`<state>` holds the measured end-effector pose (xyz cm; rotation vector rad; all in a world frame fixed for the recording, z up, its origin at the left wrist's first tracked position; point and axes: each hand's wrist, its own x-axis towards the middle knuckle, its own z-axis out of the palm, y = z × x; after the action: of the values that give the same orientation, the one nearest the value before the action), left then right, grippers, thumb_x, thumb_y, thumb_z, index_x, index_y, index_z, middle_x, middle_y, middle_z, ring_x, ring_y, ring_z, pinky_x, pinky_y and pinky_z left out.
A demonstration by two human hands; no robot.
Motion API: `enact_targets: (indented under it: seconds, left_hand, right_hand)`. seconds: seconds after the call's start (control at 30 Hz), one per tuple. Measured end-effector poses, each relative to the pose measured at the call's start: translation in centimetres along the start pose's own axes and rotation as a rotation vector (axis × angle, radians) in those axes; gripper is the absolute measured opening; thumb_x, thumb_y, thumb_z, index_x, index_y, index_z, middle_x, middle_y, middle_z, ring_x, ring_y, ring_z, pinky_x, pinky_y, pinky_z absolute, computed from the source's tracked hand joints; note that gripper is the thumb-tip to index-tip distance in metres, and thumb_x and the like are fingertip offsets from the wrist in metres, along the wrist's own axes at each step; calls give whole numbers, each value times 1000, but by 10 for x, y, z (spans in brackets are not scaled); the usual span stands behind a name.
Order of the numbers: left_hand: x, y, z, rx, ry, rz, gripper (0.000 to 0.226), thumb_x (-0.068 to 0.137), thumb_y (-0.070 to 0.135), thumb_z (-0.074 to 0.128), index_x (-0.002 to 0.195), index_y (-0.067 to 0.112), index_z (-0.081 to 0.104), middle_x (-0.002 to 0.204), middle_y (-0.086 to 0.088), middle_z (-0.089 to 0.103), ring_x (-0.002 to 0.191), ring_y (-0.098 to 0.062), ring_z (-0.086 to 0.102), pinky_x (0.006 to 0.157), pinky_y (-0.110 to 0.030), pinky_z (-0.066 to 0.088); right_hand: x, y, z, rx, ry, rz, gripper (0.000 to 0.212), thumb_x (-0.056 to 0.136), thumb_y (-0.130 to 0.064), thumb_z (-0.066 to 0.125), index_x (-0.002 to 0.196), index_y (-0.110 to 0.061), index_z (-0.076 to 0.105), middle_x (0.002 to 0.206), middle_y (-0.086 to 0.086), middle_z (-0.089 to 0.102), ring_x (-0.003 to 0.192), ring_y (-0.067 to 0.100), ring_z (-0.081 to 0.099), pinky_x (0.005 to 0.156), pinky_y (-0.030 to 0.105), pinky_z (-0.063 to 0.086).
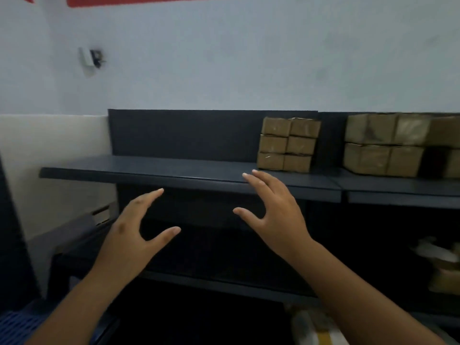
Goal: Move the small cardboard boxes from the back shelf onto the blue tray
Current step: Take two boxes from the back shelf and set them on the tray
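Note:
Several small cardboard boxes (pixel 288 144) stand stacked two wide and three high on the dark back shelf (pixel 154 168), right of its middle. A second stack of larger brown boxes (pixel 384 145) sits further right. My right hand (pixel 272 212) is open, fingers spread, its fingertips at the shelf's front edge just left of and below the small stack, not touching it. My left hand (pixel 135 231) is open too, lower and to the left, in front of the shadowed space under the shelf. A corner of the blue tray (pixel 17 324) shows at the bottom left.
A pale wall rises behind the shelf, with a small fixture (pixel 90 58) on it at upper left. Lower shelves are dark; pale packages (pixel 443 267) lie at the lower right. A dark upright panel (pixel 12 232) stands at the far left.

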<state>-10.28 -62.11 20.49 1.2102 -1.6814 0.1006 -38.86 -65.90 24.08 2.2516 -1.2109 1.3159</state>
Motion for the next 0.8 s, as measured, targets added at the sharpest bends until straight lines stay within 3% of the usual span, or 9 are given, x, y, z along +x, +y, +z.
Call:
enact_targets:
  seconds: [0.17, 0.33, 0.5, 0.63, 0.73, 0.8]
  left_hand:
    - [39, 41, 68, -138, -42, 86, 79, 71, 66, 67, 143, 50, 38, 132, 44, 38, 123, 8, 46, 97, -33, 44]
    - [76, 81, 115, -195, -54, 171, 78, 72, 67, 65, 143, 49, 37, 133, 29, 43, 120, 13, 45, 96, -31, 43]
    - [128, 107, 142, -200, -27, 189, 79, 72, 68, 64, 143, 47, 38, 138, 25, 44, 119, 2, 51, 92, -28, 44]
    - [178, 122, 166, -200, -41, 159, 84, 68, 72, 63, 143, 52, 33, 140, 20, 44, 117, -4, 53, 92, -31, 47]
    - [214, 124, 187, -216, -55, 94, 86, 67, 71, 66, 143, 53, 31, 145, 7, 46, 116, -10, 54, 92, -35, 49]
    - [237, 119, 201, -222, -78, 50, 84, 72, 65, 71, 143, 54, 29, 147, 3, 45, 114, -11, 54, 86, -29, 47]
  right_hand:
    - [-8, 57, -66, -170, 66, 79, 66, 84, -53, 63, 142, -27, 44, 144, -2, 46, 133, 14, 40, 109, 32, 36]
    - [-4, 103, -104, -259, 101, 106, 66, 85, -52, 61, 143, -25, 43, 145, 0, 45, 133, 16, 41, 107, 32, 35]
    - [28, 152, -124, -199, 96, 146, 69, 86, -51, 61, 146, -28, 37, 146, 0, 42, 134, 15, 38, 107, 31, 37]
    - [67, 191, -125, -169, 67, 154, 71, 86, -51, 62, 147, -32, 31, 145, -1, 42, 127, 15, 45, 93, 27, 41]
    - [95, 216, -114, -75, 43, 204, 73, 84, -55, 62, 146, -39, 26, 143, 1, 44, 119, 17, 52, 91, 32, 46]
    - [112, 231, -104, 1, 27, 257, 75, 83, -55, 63, 145, -41, 23, 141, 3, 47, 118, 20, 54, 93, 38, 48]
